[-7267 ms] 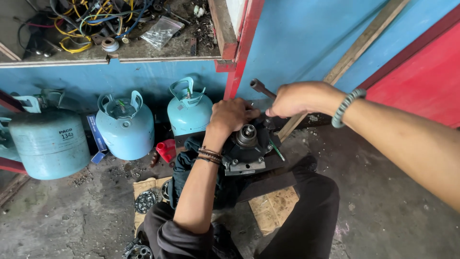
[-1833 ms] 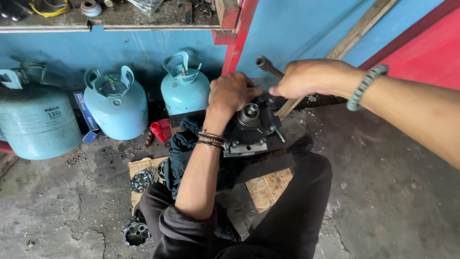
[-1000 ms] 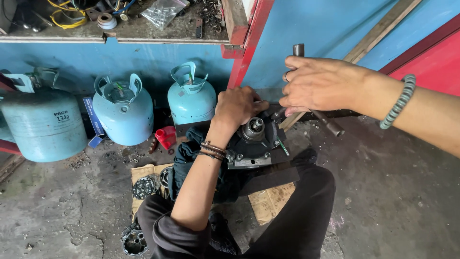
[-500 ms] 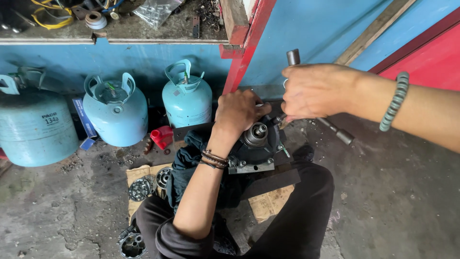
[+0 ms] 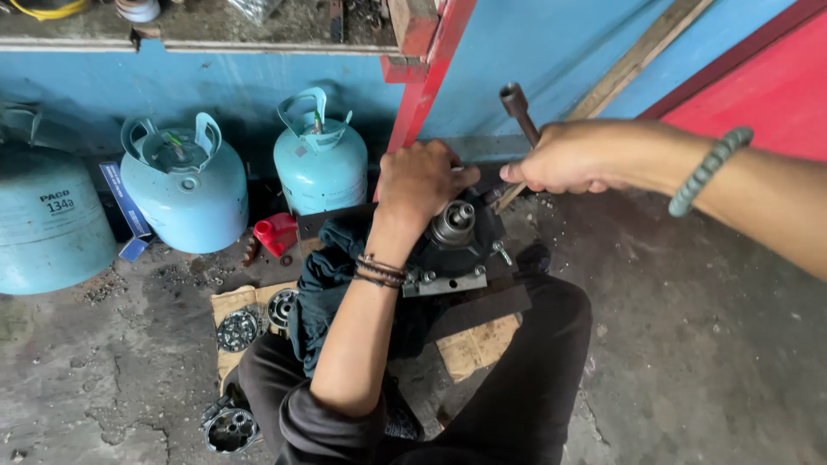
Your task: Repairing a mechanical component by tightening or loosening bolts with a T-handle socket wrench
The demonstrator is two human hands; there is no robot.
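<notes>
Two bare hands are seen at work over a dark mechanical assembly [image 5: 452,245], apparently a compressor body with a metal shaft stub on top, which is held in the centre of the frame between the person's knees, above the concrete floor [image 5: 706,344]. The left hand [image 5: 419,179] is laid on the upper left side of the assembly with its fingers curled down over it; dark bands are worn at that wrist. The right hand [image 5: 564,158] is closed in a fist around a long metal socket wrench [image 5: 519,112], whose socket end is pointed up and to the left against the blue wall [image 5: 534,52]; the lower end of the tool is hidden behind the hand. A beaded bracelet [image 5: 708,169] is worn on the right forearm, at the right of the frame.

A dark cloth [image 5: 332,275] is draped under and left of the assembly. Pieces of cardboard [image 5: 474,349] are spread on the floor beneath it, with round metal parts [image 5: 238,330] lying at the lower left. Three light blue gas cylinders [image 5: 185,185] are stood along the wall at the left, and a small red object [image 5: 276,234] is placed near the base of the middle one.
</notes>
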